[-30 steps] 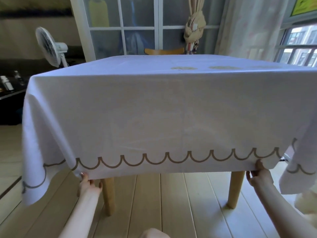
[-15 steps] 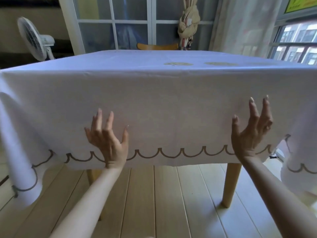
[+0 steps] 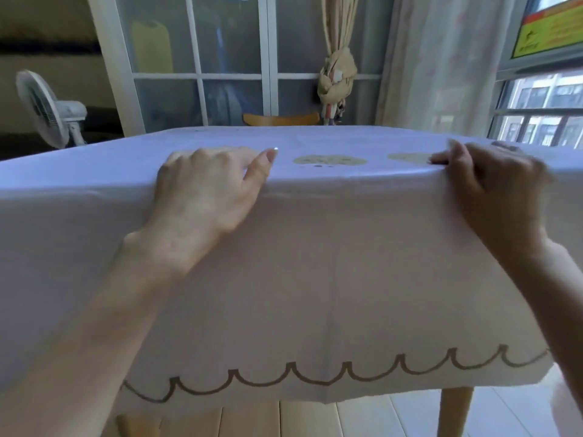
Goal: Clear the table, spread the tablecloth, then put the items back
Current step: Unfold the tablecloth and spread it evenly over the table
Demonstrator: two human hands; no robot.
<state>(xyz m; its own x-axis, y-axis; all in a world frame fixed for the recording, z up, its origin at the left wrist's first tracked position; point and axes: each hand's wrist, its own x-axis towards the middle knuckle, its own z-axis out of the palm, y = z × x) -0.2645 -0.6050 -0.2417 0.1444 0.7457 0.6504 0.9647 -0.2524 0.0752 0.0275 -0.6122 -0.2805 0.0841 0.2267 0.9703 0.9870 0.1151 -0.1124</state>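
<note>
So both hands sit at the near edge of the table, on top of the white tablecloth (image 3: 315, 263). Left hand (image 3: 208, 190) is draped over the edge, palm on the cloth, fingers laid forward onto the top, thumb stuck out to the right, pressing rather than pinching. Right hand (image 3: 492, 190) is also over the edge further right, thumb lying on the top surface pointing left; it is motion-blurred, so cannot tell if it presses flat or grips a fold. The hands are well apart. The tablecloth covers the whole top and hangs down the near side, with a brown scalloped trim (image 3: 315, 378) along the hem. Two beige round patches (image 3: 329, 160) show on the cloth top between the hands. One wooden table leg (image 3: 454, 411) shows below the hem at right, standing on a pale plank floor (image 3: 303, 421). Behind the table: a wooden chair back (image 3: 280, 119), a tied-up curtain (image 3: 337, 74), a white fan (image 3: 47, 108) at left, a window (image 3: 542, 105) at right.
</note>
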